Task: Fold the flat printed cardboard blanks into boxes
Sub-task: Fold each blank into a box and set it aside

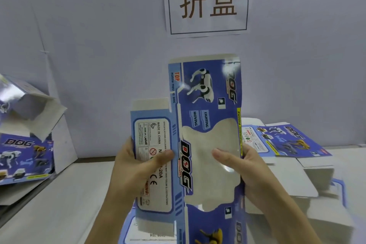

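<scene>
I hold a flat blue printed cardboard blank [200, 117] upright in front of me; it shows a robot dog, the word DOG and a clear window in its middle. My left hand [136, 166] grips its left side panel, thumb across the printed label. My right hand [243, 166] grips the right edge, thumb lying on the window film. A stack of more flat blanks [281, 138] lies on the table at the right. Folded boxes [25, 144] with open flaps stand at the left.
A white sheet with two large characters [208, 1] hangs on the pale wall behind. White cardboard pieces [316, 182] lie on the table at the right under the stack. Another printed blank [142, 233] lies low beneath my hands.
</scene>
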Demonstrator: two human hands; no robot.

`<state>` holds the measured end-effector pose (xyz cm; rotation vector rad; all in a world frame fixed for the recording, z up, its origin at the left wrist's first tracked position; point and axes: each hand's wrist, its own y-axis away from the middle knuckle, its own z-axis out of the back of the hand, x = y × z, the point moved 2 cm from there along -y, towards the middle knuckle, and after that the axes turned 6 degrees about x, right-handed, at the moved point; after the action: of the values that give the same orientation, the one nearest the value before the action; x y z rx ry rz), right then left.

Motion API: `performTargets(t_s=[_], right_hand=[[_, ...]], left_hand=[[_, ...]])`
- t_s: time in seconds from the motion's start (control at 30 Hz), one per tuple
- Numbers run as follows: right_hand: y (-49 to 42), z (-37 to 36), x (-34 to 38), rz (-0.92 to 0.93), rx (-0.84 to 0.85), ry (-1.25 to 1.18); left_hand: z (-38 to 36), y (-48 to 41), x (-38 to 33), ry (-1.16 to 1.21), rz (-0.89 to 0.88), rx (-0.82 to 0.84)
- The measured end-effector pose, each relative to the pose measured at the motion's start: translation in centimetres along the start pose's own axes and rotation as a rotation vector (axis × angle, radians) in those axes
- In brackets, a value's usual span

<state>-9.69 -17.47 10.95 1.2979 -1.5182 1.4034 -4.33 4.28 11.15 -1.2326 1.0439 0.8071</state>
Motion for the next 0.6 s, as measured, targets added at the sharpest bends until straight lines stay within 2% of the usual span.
performTargets(t_s=[0.1,0.23,0.37,0.5,0.6], right_hand=[[0.23,-0.04,0.21,-0.014,0.080,-0.023],[0.05,0.05,-0.15,-0.021,0.021,-0.045],[0.03,-0.06,-0.02,-0.009,0.011,0.007],[0.18,0.09,-0.40,-0.051,0.043,-0.077],[-0.02,-0.31,-0.50,-0.041,0.026,-0.041]], left_hand=[[0.18,0.20,-0.45,0.021,0.049,0.072],[-0.17,0.12,-0.17,-0.035,0.034,0.000],[-0.21,0.08,-0.18,0.000,0.056,0.061],[-0.51,0.03,-0.01,-0.054,0.030,-0.012],[-0.40,-0.14,0.12,-0.056,0.076,0.010]])
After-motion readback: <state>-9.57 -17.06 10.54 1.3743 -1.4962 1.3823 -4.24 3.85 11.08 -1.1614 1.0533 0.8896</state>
